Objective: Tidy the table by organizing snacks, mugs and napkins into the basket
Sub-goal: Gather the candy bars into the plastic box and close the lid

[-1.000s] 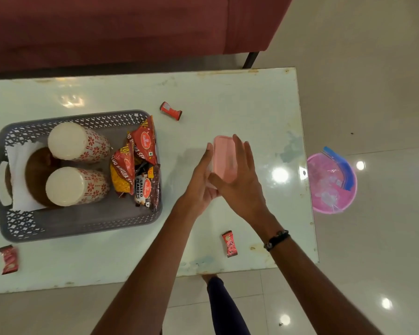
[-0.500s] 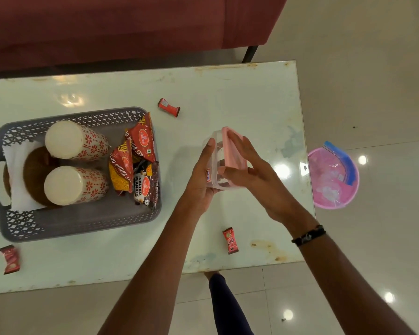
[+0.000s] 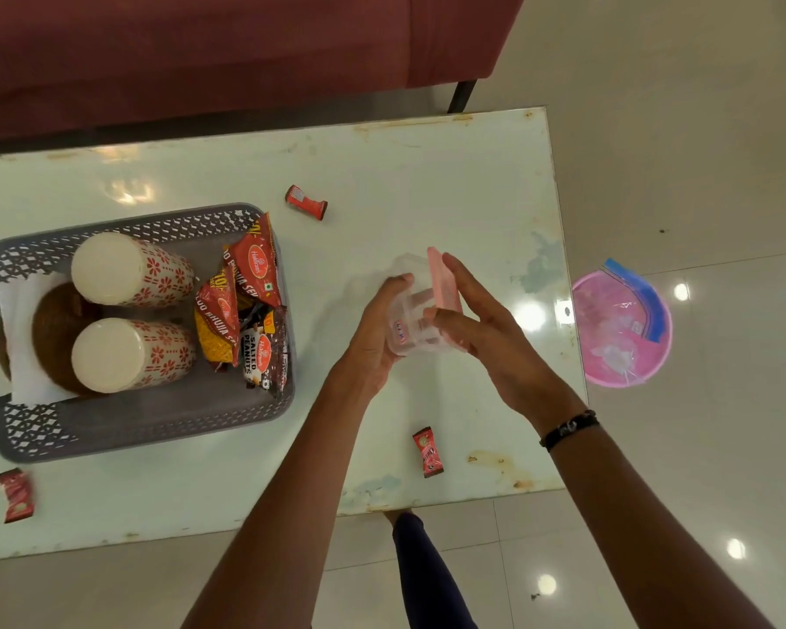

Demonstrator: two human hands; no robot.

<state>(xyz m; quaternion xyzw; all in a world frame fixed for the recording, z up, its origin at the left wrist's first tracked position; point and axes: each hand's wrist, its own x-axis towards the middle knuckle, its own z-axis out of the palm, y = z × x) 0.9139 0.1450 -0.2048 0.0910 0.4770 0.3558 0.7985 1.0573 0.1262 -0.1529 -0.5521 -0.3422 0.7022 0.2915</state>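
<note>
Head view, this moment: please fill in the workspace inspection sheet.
Surface: white table, stained and chipped near its edges.
Job's things: grey basket holds two patterned mugs, a napkin and snack packets; three small red candies lie loose on the table.
Clutter: nothing seen.
Grippers: left hand and right hand hold a clear container with a pink lid tilted up.
Cables: nothing seen.
Surroundings: red sofa, pink bin on the tiled floor.

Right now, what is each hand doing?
Left hand: holds the clear box.
Right hand: fingers on the pink lid, tilted up.
</note>
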